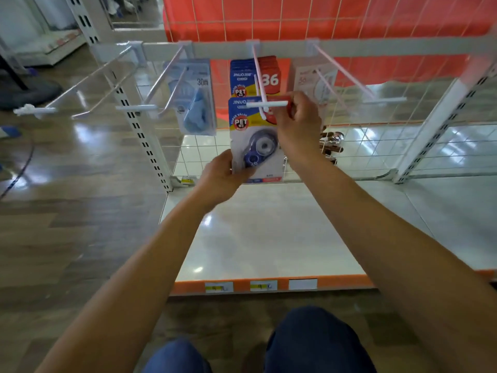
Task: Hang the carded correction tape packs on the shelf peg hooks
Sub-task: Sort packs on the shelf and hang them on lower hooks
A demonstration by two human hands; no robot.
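A carded correction tape pack (252, 135), blue and red with a blue dispenser in its blister, hangs upright at the front tip of the middle peg hook (258, 76). My left hand (223, 176) grips the pack's lower left corner. My right hand (298, 122) pinches its upper right corner beside the hook's white crossbar (266, 104). Whether the card's hole sits on the peg is hidden by the crossbar. Further back on the same hook hang several like packs (254, 76).
A pale blue 30m pack (195, 98) hangs on the hook to the left, a pinkish pack (313, 76) to the right. Empty hooks (357, 79) stick out on both sides. Below lies the white shelf (269, 232) with an orange front edge; wire grid behind.
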